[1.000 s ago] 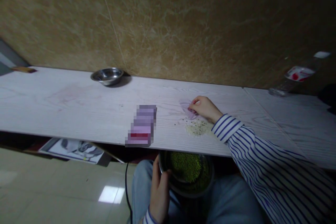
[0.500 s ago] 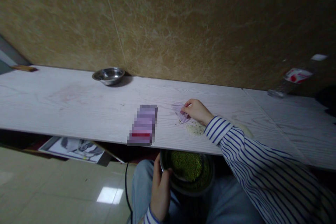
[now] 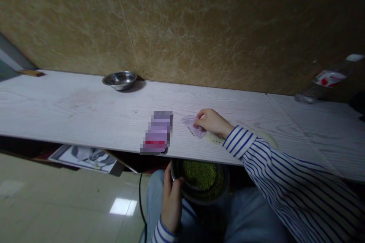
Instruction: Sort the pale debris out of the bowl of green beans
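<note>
My right hand rests on the pale wooden tabletop, fingers pinched on a small clear purple scoop that lies against the wood. A little heap of pale grains sits just behind the scoop, partly hidden by my wrist. Below the table edge, my left hand grips the rim of a metal bowl full of green beans, held over my lap.
A blurred purple rectangular object lies near the front edge, left of the scoop. An empty steel bowl stands by the brown wall. A plastic bottle lies at far right. A picture leans under the table.
My right hand has slid the scoop leftward along the table, away from the grain heap and toward the purple object. The left hand still holds the bean bowl.
</note>
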`<state>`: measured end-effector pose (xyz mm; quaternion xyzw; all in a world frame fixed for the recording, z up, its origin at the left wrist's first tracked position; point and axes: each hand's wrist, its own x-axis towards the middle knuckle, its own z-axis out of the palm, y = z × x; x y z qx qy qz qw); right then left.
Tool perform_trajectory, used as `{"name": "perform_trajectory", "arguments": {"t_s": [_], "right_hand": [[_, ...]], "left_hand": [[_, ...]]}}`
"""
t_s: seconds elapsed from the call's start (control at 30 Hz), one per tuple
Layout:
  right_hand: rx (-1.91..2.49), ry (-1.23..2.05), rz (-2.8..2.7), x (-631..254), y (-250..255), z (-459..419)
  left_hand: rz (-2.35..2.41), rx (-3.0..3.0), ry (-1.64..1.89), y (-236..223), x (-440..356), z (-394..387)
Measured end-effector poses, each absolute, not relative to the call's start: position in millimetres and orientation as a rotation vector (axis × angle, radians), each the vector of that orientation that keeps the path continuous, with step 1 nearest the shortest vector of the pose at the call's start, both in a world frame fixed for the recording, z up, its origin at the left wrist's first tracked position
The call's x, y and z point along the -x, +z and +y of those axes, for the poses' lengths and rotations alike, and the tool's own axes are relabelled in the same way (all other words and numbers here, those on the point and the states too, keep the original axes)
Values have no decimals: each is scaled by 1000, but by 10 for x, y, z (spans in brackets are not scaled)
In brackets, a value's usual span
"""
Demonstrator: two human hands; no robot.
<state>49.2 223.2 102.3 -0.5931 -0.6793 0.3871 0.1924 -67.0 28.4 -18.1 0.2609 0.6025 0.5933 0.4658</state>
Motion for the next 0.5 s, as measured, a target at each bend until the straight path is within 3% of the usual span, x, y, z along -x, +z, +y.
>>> {"name": "perform_trajectory", "arguments": {"t_s": [0.5], "right_hand": [[1497,1246,-2127,-470,1093,2123]], "left_hand": [[1464,-633,1548,-272,874,267]]}}
